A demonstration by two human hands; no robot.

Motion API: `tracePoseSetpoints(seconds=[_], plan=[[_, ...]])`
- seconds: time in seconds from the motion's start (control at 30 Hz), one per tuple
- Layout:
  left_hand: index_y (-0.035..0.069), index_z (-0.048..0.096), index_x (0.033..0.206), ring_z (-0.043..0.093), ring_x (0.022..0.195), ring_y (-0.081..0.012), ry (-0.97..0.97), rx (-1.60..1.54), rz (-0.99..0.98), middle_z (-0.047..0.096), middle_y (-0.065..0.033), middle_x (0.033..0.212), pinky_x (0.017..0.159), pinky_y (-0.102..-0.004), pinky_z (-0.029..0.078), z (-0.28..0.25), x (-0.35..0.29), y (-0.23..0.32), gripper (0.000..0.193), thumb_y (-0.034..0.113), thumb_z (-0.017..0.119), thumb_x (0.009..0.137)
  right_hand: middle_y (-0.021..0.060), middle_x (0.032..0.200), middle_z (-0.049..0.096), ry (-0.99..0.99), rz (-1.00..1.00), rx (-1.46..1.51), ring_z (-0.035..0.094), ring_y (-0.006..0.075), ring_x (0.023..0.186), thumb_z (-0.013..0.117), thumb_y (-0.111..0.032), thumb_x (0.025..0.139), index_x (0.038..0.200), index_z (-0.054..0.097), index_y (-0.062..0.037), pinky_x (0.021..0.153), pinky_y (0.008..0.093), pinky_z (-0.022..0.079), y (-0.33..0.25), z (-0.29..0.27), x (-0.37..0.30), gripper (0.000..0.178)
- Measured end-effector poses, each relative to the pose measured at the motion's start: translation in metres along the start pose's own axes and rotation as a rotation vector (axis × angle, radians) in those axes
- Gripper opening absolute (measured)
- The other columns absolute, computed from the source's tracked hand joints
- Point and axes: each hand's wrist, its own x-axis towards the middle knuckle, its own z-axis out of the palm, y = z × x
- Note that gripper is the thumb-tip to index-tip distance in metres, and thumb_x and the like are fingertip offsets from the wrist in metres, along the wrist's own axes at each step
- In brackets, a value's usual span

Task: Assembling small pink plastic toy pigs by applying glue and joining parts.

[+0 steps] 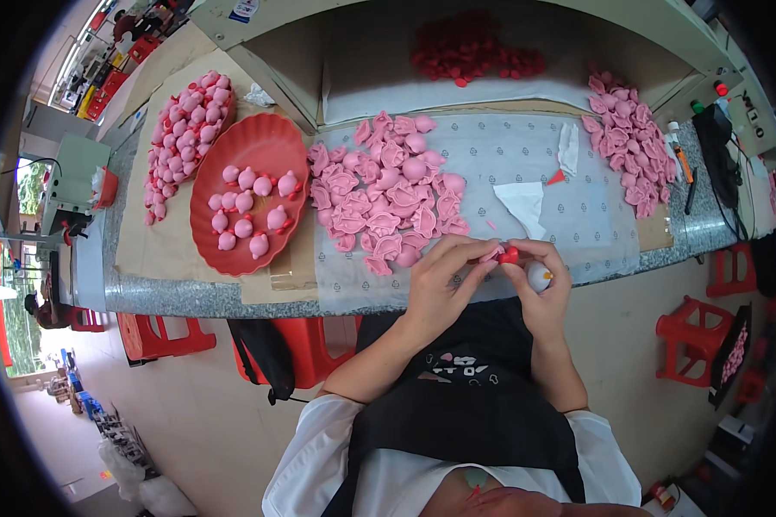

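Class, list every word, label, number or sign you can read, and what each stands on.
No text is clearly readable.
Sticker on the cabinet frame: too small.
Repeated marks on the pale sheet: too small.
Pale print on the black apron: shapes, no legible words.

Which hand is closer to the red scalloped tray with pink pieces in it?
Left. The left hand is to the right of the red scalloped tray, apart from it; the right hand is farther right, beyond the left hand.

Heaps of pink moulded pieces (388,185) on a speckled stone surface (190,298) and red plastic stools (142,338) mark a workshop.
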Motion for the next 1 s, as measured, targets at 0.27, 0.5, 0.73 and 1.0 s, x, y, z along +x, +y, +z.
tracePoseSetpoints(seconds=[0.27,0.5,0.73,1.0], plan=[[-0.001,0.059,0.088,0.053,0.069,-0.0151,0.077,0.054,0.065,0.056,-0.0094,0.077,0.060,-0.0215,0.041,0.004,-0.004,0.001,0.021,-0.003,0.058,0.068,0.0057,0.079,0.053,-0.020,0.079,0.271,0.050,0.0085,0.068,0.058,-0.002,0.072,0.095,0.048,0.0013,0.058,0.0196,0.041,0.006,0.007,-0.002,0.025],[-0.002,0.058,0.088,0.053,0.071,-0.0139,0.090,-0.052,0.027,0.056,-0.0093,0.079,0.063,-0.0210,0.041,0.000,-0.005,0.000,0.017,-0.003,0.056,0.071,0.0060,0.082,0.054,-0.156,0.152,0.414,0.051,0.0090,0.070,0.057,0.000,0.072,0.095,0.049,0.0014,0.062,0.0200,0.041,-0.001,0.004,0.002,0.025],[0.000,0.058,0.092,0.052,0.072,-0.0108,0.035,-0.231,-0.157,0.054,-0.0075,0.082,0.062,-0.0199,0.041,0.002,0.002,-0.006,0.021,-0.003,0.055,0.072,0.0048,0.081,0.054,-0.052,0.038,0.126,0.051,0.0088,0.073,0.058,-0.001,0.072,0.093,0.051,0.0008,0.064,0.0208,0.042,0.004,0.003,0.002,0.023],[0.003,0.058,0.093,0.053,0.064,-0.0109,-0.049,-0.087,-0.029,0.052,-0.0066,0.076,0.053,-0.0216,0.042,0.024,0.027,0.000,0.023,-0.001,0.056,0.071,0.0052,0.079,0.053,0.117,0.007,0.156,0.049,0.0083,0.067,0.054,0.001,0.073,0.092,0.048,0.0011,0.058,0.0190,0.041,0.005,-0.012,0.011,0.019]])
